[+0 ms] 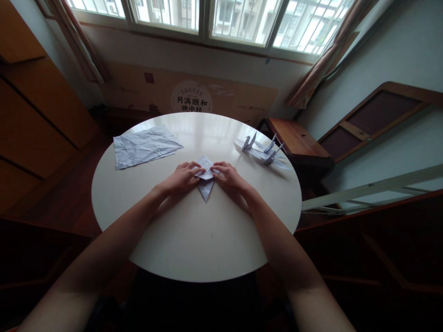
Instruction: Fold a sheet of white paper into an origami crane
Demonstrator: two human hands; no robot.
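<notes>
A partly folded sheet of white origami paper (206,188) lies at the middle of the table, one point toward me and another pointing away. My left hand (186,176) pinches its left side, fingers bent over the edge. On the opposite side my right hand (226,175) grips the right edge between thumb and fingers. Both hands rest low, close to the tabletop. Part of the paper's side corners is hidden under the fingertips.
Several folded paper cranes (265,150) stand at the table's back right. Creased paper sheets (145,146) lie at the back left. The round white table (194,244) has a wooden stool-like piece (294,138) beyond its right edge. A printed cardboard panel (128,87) leans below the window.
</notes>
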